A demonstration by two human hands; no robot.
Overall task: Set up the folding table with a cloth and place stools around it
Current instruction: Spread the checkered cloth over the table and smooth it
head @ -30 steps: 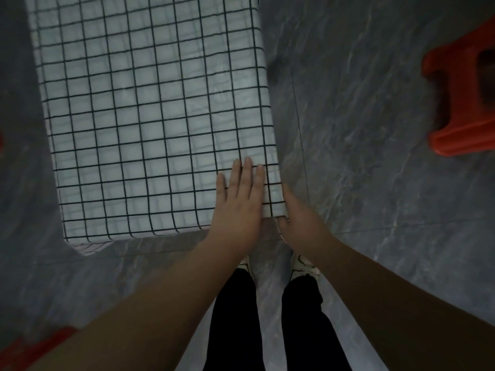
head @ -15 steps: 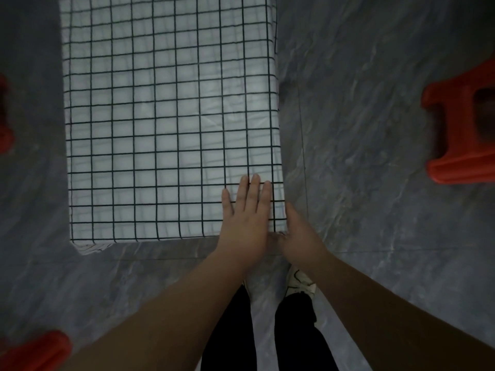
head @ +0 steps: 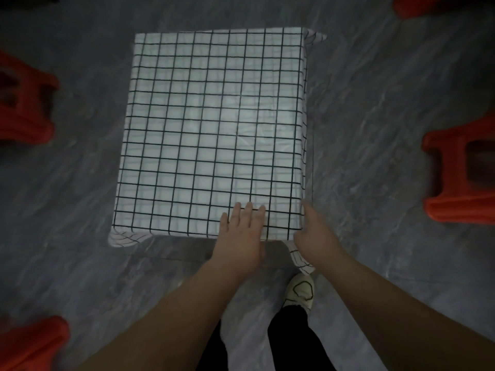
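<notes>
A white cloth with a black grid (head: 211, 129) covers the whole small table, its corners hanging over the edges. My left hand (head: 241, 234) lies flat on the cloth at the near edge, fingers straight. My right hand (head: 314, 236) is at the near right corner, against the cloth's side where it hangs down; its fingers are hidden from me. Red plastic stools stand around the table: one at the right (head: 460, 175), one at the left (head: 24, 103), one at the near left (head: 32, 344), one at the far right corner (head: 439, 5).
Grey marble-patterned floor (head: 375, 89) surrounds the table on all sides. My legs in black trousers and a white shoe (head: 301, 289) are just below the table's near right corner.
The view has pulled back and up, so the whole table and more stools now show. Both hands stay at the near right corner; the cloth corner now hangs below my right hand.
</notes>
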